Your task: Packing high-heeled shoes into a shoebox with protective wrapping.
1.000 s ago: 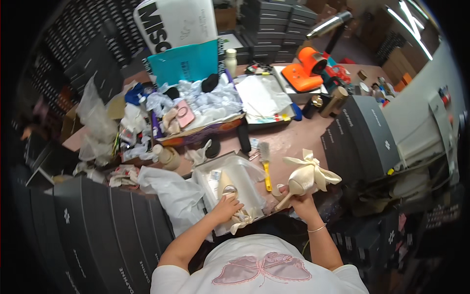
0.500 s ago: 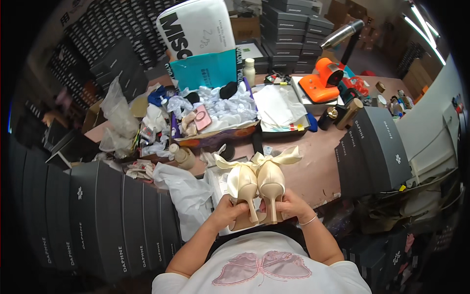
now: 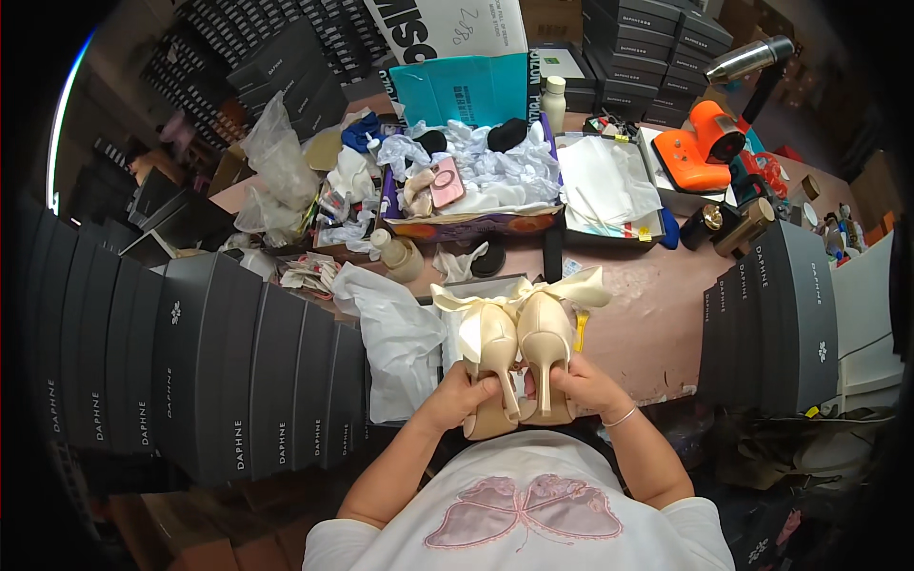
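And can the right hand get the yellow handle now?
Probably not right away: the right hand is busy holding a shoe. With that hand free, likely yes, since the yellow handle looks close by, just past the hand, though the shoe partly hides it.

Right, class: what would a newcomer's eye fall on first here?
Probably the cream bow-trimmed shoes, held side by side by the left hand and right hand at the near edge of the table. Then perhaps the orange device at back right, and the turquoise panel rising behind the purple box.
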Demonstrator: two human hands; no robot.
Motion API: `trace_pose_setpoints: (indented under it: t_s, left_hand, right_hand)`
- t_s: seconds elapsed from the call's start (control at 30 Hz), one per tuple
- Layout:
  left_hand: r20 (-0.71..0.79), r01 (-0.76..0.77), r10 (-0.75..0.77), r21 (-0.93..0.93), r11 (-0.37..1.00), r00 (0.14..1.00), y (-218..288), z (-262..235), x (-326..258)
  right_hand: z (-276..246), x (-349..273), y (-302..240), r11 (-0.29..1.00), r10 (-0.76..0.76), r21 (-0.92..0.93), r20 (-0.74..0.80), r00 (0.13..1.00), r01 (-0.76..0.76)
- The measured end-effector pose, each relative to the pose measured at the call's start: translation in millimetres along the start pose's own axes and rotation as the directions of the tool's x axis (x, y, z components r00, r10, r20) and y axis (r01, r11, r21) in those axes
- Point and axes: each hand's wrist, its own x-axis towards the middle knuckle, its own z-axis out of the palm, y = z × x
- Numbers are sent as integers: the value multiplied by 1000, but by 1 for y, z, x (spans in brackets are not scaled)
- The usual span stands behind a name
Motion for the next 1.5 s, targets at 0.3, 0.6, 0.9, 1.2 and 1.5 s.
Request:
trace_pose_setpoints:
  t_s: [0.3,0.6,0.9,1.2,1.5]
  left_hand:
    - [238,227,-167,-255,940,957,11,-40,4]
    - [268,307,-230,-296,905,936,-6,-44,14]
    - [272,309,-239,-253,917,932,14,-40,14]
    - [103,-130,-428,991,-33,898,25,3,-13]
    - [-279,239,344,959,155,897,91,-97,-9]
  right_hand:
    - [25,28,22,915,238,363,-131,962,-177]
    - [24,21,30,866,161,494,-124,979,-79]
    - [-199,-50,116,581,-262,-635,-737,623,-508]
    - [11,40,-21,810,316,-579,297,901,-94]
    - [18,-31,8,889,432,-189,51,900,-417]
